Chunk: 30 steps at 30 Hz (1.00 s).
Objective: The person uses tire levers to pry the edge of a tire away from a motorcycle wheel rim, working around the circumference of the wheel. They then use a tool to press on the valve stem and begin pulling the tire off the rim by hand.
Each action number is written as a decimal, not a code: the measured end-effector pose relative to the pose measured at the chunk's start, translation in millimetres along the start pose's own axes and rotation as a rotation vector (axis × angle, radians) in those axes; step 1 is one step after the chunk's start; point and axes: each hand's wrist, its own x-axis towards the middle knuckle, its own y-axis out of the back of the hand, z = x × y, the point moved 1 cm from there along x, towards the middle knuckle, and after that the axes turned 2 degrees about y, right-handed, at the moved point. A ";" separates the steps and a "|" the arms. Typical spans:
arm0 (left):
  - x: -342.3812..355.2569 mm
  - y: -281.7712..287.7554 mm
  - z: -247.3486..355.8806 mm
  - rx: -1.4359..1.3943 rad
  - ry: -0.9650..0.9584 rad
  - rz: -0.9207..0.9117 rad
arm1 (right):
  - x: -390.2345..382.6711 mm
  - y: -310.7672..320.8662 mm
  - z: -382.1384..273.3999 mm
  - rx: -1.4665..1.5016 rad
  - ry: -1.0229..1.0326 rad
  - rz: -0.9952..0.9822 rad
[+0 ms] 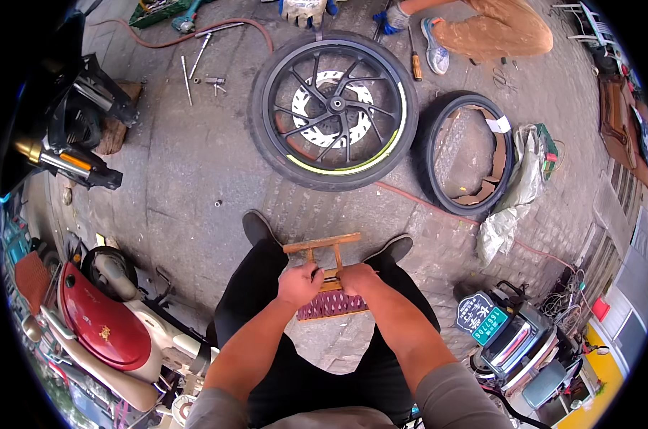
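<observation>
My left hand and my right hand grip a small wooden folding stool with a purple patterned seat, held low between my legs. Beyond my shoes lies a black spoked wheel with its tyre, a silver brake disc and a yellow-green rim stripe. To its right is a separate black tyre with brown packing around its inside.
A co-worker's gloved hands and leg are beyond the wheel, near a screwdriver. Wrenches lie left. Motorcycle forks, a red scooter, another scooter, a hose and a crumpled sheet surround me.
</observation>
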 end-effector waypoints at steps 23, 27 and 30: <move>59.8 -28.3 108.6 0.458 -0.811 -0.094 | 214.8 -53.8 95.2 -0.007 -0.079 0.521; 32.4 -32.1 94.9 0.574 -0.852 0.019 | 171.3 -17.5 81.4 -0.111 -0.100 0.722; 5.8 -19.7 79.2 0.547 -0.798 0.134 | 148.6 5.7 56.9 -0.172 -0.055 0.887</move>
